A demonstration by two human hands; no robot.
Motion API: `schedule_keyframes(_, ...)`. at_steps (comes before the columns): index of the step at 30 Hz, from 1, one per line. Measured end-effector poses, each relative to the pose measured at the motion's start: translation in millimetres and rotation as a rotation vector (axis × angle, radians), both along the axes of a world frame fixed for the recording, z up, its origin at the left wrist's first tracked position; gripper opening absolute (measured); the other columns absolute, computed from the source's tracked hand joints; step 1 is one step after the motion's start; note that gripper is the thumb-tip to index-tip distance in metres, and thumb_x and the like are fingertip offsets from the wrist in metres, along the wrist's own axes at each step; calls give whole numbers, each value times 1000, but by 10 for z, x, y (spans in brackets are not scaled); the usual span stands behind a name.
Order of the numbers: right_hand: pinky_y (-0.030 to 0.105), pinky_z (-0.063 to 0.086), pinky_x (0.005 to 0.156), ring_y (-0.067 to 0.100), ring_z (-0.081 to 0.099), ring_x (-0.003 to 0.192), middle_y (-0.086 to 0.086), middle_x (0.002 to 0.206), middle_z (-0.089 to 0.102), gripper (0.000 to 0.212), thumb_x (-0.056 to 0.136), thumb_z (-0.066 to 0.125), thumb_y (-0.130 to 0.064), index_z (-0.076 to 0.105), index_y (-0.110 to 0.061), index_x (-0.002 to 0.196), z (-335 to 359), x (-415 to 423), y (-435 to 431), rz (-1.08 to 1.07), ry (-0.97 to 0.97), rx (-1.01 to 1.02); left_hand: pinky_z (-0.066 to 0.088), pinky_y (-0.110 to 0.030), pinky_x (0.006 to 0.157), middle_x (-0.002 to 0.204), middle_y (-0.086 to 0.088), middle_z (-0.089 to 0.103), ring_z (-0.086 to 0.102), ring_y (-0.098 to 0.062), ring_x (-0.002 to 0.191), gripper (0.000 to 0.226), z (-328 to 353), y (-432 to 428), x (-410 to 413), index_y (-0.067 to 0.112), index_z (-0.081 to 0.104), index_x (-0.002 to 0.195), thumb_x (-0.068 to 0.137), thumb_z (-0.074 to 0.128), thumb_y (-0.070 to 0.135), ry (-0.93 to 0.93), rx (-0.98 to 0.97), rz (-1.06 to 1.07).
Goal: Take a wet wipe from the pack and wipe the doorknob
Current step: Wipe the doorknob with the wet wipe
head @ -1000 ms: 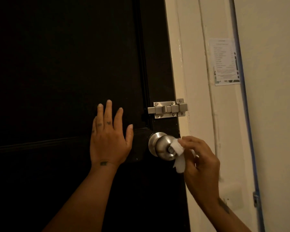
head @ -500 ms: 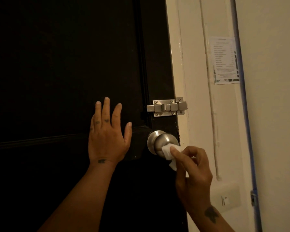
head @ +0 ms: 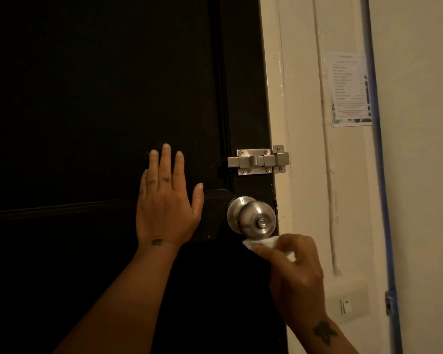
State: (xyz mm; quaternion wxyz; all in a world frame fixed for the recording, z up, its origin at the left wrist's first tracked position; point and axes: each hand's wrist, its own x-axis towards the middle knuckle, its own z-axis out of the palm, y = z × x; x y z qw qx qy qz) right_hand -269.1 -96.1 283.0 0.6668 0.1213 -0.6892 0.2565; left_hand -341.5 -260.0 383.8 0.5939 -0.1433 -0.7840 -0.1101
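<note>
A round silver doorknob [head: 253, 217] sits near the right edge of a black door [head: 100, 98]. My right hand [head: 296, 275] pinches a folded white wet wipe [head: 262, 242] and presses it against the underside of the knob. The knob's front face with its lock button is uncovered. My left hand [head: 165, 200] lies flat on the door with its fingers spread, just left of the knob. No wipe pack is in view.
A silver slide bolt [head: 258, 160] is fixed above the knob and reaches onto the cream door frame [head: 274, 98]. A printed notice [head: 349, 89] hangs on the wall to the right. A wall switch plate [head: 348, 304] sits low beside my right forearm.
My right hand has slid the wipe from the knob's front face down to its underside, uncovering the face. My left hand has stayed flat on the door.
</note>
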Motion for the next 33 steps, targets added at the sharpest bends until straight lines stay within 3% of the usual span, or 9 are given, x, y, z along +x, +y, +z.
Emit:
schedule_keyframes(3, 5, 37, 66, 3, 39, 70, -4, 78, 46, 30, 75, 53, -33, 65, -6, 73, 84, -17, 77, 27, 83, -168, 14, -41, 108, 151, -20, 23, 16, -33, 140, 68, 5, 5, 5, 4, 22, 139, 86, 24, 46, -2, 3, 4)
schedule_keyframes(7, 6, 41, 64, 5, 46, 71, 2, 79, 48, 5, 76, 63, -12, 65, -7, 77, 429, 13, 76, 132, 112, -248, 14, -40, 108, 151, -20, 22, 15, -33, 141, 68, 3, 9, 13, 5, 21, 140, 86, 23, 46, -6, -5, 9)
schedule_keyframes(9, 6, 42, 66, 2, 50, 77, 3, 82, 52, 11, 75, 65, 1, 66, -9, 79, 582, 34, 27, 183, 75, -200, 13, -40, 108, 152, -19, 21, 14, -32, 141, 68, 0, 5, 16, 5, 21, 140, 86, 23, 46, -10, -4, 11)
schedule_keyframes(12, 8, 41, 65, 11, 53, 79, 9, 85, 58, 9, 72, 63, -8, 67, -6, 79, 705, 72, -79, 123, 20, -26, 14, -40, 109, 152, -18, 20, 13, -32, 141, 68, -2, -1, 13, 6, 19, 141, 86, 23, 47, -22, 0, 3)
schedule_keyframes(17, 12, 32, 68, 20, 51, 84, 13, 89, 64, 33, 70, 52, -39, 67, -11, 78, 717, 114, -130, -83, -50, 302, 14, -40, 109, 153, -18, 20, 13, -31, 141, 69, 2, 4, 12, 5, 19, 140, 86, 22, 47, -29, -3, 3)
schedule_keyframes(21, 14, 35, 69, 10, 49, 83, -2, 91, 54, 12, 81, 50, -24, 59, -22, 88, 677, 45, 36, 140, -110, 20, 15, -41, 109, 152, -19, 20, 13, -32, 141, 69, 0, -1, 21, 4, 20, 140, 86, 21, 47, -31, -6, -6)
schedule_keyframes(25, 16, 46, 66, 4, 53, 82, -8, 87, 54, 7, 84, 50, -21, 50, -27, 88, 481, 41, 73, 256, -80, -168, 15, -41, 109, 152, -19, 20, 13, -32, 141, 69, -1, 2, 27, 4, 21, 140, 86, 21, 47, -34, -3, -19)
schedule_keyframes(29, 17, 48, 63, 4, 52, 79, -11, 83, 52, 10, 80, 53, -15, 49, -24, 82, 278, 95, -35, 228, -35, -231, 15, -41, 110, 153, -19, 19, 12, -32, 141, 68, 3, 2, 31, 4, 20, 140, 87, 23, 46, -43, -5, -26)
schedule_keyframes(33, 7, 41, 64, -2, 50, 76, -12, 78, 50, 19, 78, 57, -5, 50, -23, 76, 165, 166, -250, 226, -32, -206, 13, -42, 113, 154, -17, 13, 6, -30, 143, 65, 10, 16, 57, 5, 16, 142, 91, 35, 41, -67, 14, -60)
